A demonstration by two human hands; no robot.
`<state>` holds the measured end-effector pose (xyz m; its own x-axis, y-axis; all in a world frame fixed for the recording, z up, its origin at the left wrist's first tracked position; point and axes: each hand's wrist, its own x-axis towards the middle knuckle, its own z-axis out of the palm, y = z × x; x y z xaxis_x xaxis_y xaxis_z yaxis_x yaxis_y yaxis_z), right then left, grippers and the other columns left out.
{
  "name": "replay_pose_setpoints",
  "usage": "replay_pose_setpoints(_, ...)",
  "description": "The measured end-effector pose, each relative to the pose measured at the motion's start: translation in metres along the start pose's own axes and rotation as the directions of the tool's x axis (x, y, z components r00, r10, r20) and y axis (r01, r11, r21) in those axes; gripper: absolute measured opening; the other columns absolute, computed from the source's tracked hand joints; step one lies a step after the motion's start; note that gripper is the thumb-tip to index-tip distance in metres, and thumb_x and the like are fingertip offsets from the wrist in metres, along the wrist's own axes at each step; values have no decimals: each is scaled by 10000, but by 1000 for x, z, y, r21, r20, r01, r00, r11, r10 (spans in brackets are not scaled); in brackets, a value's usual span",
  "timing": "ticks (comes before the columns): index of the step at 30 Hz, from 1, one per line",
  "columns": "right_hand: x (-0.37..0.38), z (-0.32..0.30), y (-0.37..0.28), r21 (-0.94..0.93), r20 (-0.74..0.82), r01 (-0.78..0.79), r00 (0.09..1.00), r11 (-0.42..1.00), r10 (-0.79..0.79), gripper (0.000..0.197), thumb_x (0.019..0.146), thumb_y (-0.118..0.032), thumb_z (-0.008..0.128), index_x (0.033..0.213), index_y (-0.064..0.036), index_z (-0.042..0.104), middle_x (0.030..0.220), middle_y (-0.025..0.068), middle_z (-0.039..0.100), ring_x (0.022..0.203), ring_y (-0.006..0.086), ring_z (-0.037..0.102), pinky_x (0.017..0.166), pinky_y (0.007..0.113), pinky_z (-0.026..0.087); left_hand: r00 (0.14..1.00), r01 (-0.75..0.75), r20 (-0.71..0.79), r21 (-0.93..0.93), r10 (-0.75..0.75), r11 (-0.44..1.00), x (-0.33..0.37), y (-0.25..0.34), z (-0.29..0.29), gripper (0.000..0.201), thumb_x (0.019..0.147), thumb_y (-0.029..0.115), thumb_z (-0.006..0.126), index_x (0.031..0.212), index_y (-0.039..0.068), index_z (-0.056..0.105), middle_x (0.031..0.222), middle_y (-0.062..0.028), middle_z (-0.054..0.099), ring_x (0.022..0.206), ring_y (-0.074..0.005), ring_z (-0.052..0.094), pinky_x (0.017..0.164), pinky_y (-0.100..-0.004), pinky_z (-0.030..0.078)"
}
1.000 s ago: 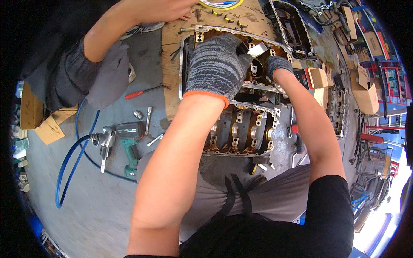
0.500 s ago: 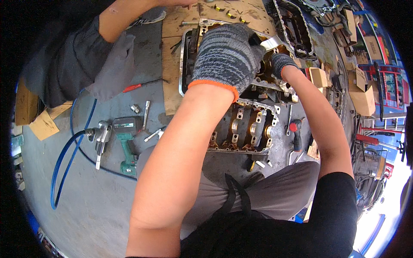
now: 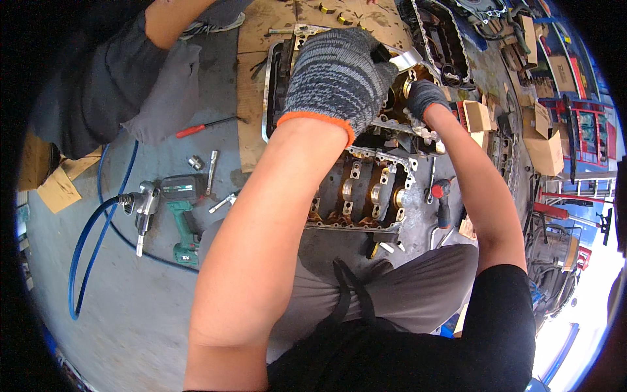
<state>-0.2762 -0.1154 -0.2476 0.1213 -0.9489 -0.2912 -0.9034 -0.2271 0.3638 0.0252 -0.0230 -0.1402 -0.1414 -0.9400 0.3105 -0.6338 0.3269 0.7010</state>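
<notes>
My left hand (image 3: 334, 78), in a grey-and-black knit glove with an orange cuff, is closed above the engine block (image 3: 392, 123). A scraper (image 3: 407, 60), with a broad shiny blade and a black end, sticks out of its grip to the right. On the block's right side rests my right hand (image 3: 426, 99), in a similar glove, beside a rounded metal bearing seat. Its fingertips are hidden in the block, so their grip does not show. Nearer me lies a metal bearing frame (image 3: 398, 225) with several curved bearing seats.
Left on the floor lie a green impact wrench (image 3: 183, 225), an air tool (image 3: 147, 209) with a blue hose (image 3: 73, 261), a socket (image 3: 195, 162) and a red-handled pry tool (image 3: 191, 130). Another person's arm (image 3: 171, 23) reaches in at upper left. An oil pan (image 3: 450, 49) stands beyond.
The whole view has shifted slightly. My right hand sits a little differently against the block, with more of the bearing seat showing. The other person's hand has drawn back from the top edge.
</notes>
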Motion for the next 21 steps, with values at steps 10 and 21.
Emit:
replay_pose_setpoints(10, -128, -84, 5, 911, -172, 181, 983, 371, -57, 206, 854, -119, 707, 1041, -39, 674, 911, 58, 693, 810, 149, 644, 752, 315, 528, 990, 60, -101, -346, -101, 936, 2, 10, 2, 360, 865, 334, 728, 1049, 25, 722, 977, -127, 733, 886, -230, 695, 807, -346, 532)
replay_pose_setpoints(21, -205, -84, -24, 929, -325, 344, 935, 136, -142, 218, 809, -95, 755, 1004, -43, 671, 941, 107, 673, 831, 231, 665, 756, 344, 537, 959, 284, 278, -945, -59, 160, -15, 32, 57, 250, 937, 197, 645, 1133, 50, 691, 1038, -94, 716, 937, -205, 686, 836, -337, 566)
